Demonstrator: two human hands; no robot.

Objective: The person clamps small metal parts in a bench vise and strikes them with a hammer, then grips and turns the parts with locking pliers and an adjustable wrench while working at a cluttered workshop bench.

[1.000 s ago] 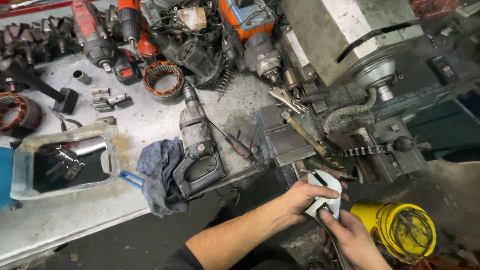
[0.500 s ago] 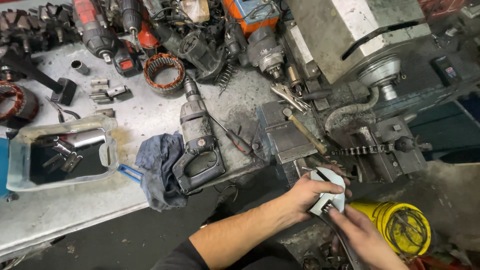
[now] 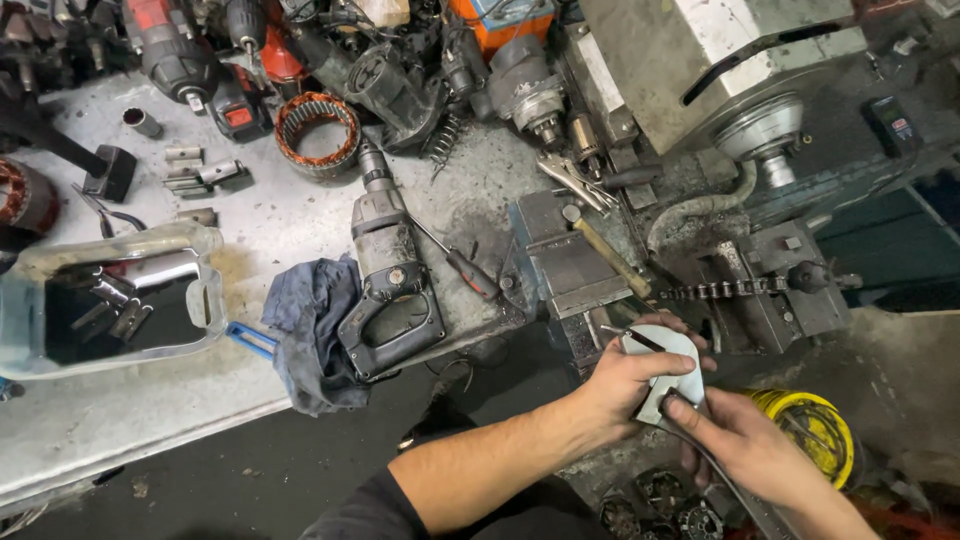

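Hands at the surface's [image 3: 130, 420] edge: our left hand [image 3: 625, 385] clamps the pale grey metal housing [image 3: 665, 365] just below the bench vise [image 3: 570, 265] — our right hand [image 3: 745, 445] pinches its lower end. We judge steady support best; its long axis runs toward the vise.

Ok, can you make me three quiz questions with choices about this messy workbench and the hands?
1. Where does the blue rag lie?
A) beside the grey drill
B) on the yellow spool
C) in the plastic tub

2. What colour is the screwdriver handle?
A) green
B) red
C) white

3. What holds the grey part?
A) nothing
B) one hand
C) both hands

Answers: 1 A, the rag touches the drill's handle. 2 B, it shows red. 3 C, the left hand and right hand both grip it.
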